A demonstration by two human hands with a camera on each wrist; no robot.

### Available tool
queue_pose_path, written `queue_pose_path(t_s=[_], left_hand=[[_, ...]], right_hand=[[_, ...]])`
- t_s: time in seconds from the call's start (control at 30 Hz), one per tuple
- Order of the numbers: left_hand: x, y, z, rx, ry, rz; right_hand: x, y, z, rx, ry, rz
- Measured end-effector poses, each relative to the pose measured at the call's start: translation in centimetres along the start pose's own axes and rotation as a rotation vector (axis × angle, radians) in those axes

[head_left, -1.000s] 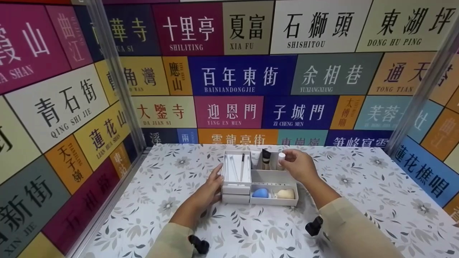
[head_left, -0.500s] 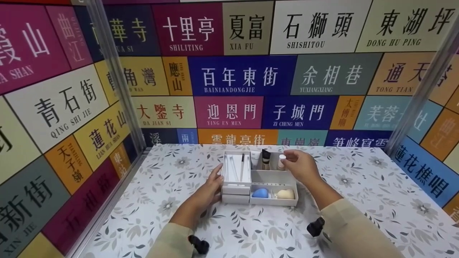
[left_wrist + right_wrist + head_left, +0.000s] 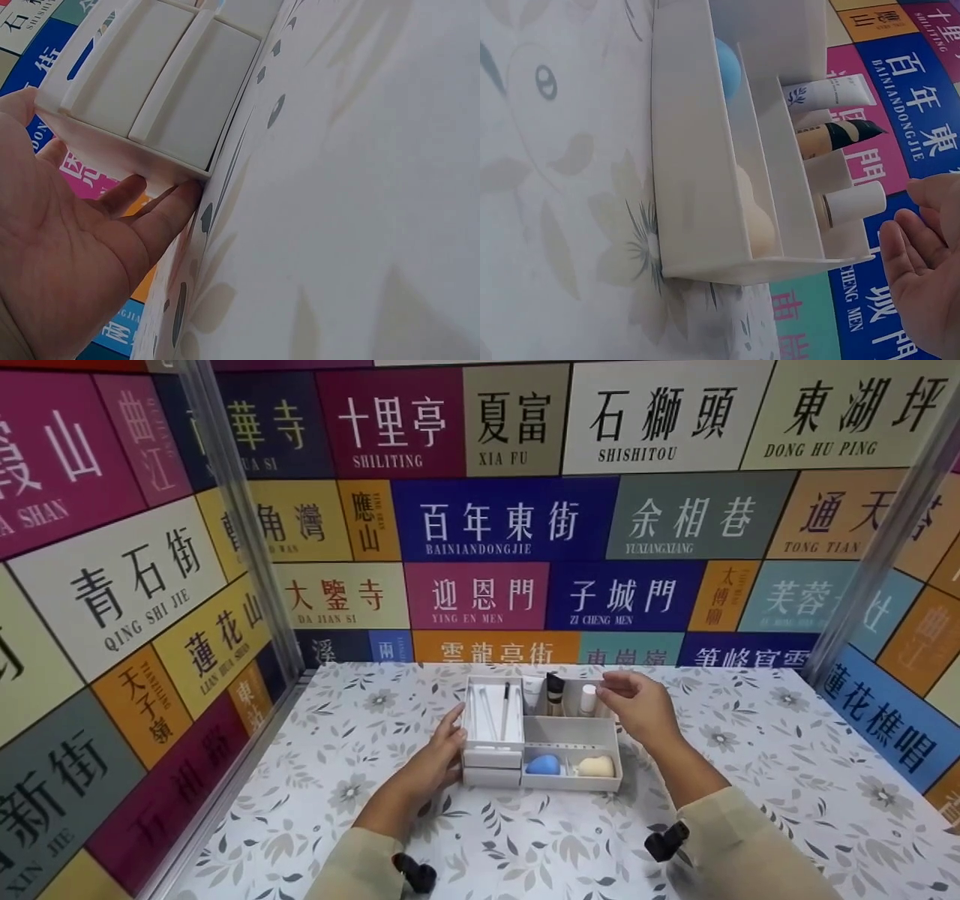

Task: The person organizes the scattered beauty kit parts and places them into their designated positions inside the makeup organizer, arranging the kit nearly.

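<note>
A white cosmetics organizer (image 3: pixel 571 730) stands on the table. My left hand (image 3: pixel 435 757) touches its left side; in the left wrist view, the fingertips rest along that side by the drawers (image 3: pixel 199 94). At the back right compartment, a white-capped bottle (image 3: pixel 588 700) stands upright. Just right of this bottle is my right hand (image 3: pixel 643 711), its fingers loosely bent with a gap to the cap in the right wrist view. Beside the bottle are a black-capped tube (image 3: pixel 840 139) and a white tube (image 3: pixel 834 94). A blue makeup sponge (image 3: pixel 544 765) and a cream one (image 3: pixel 597 766) lie in front.
Thin sticks and a dark-tipped brush (image 3: pixel 506 709) lie in the organizer's top left tray. A floral cloth (image 3: pixel 360 810) covers the table. Clear panel edges (image 3: pixel 247 525) rise at the left and right, with coloured sign walls behind.
My right hand has let go of the white-capped bottle and moved slightly right. The bottle now stands in the back compartment. My left hand stays against the organizer.
</note>
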State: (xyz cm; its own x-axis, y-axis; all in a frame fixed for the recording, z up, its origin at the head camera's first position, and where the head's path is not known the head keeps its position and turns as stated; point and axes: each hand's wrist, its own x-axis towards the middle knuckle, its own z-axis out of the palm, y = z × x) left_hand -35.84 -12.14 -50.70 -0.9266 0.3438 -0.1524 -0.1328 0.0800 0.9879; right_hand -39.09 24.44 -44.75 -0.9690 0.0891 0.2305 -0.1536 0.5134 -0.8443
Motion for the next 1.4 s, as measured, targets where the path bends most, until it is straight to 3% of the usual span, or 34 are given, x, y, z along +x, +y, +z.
queue_pose_path(t_s=[0.3,0.67,1.03,1.4], left_hand=[[-0.3,-0.2,0.0,-0.002,-0.026,0.044],[-0.4,0.0,-0.2,-0.008,-0.028,0.020],[-0.2,0.0,0.0,0.001,-0.021,0.019],[-0.4,0.2,-0.3,-0.004,-0.001,0.025]], right_hand=[[-1.6,0.1,-0.2,0.078,0.036,0.016],[-2.9,0.1,-1.0,0.165,0.075,0.051],[-3.5,0.6,-1.5,0.121,0.057,0.120],[-3.6,0.1,-1.8,0.096,0.072,0.077]])
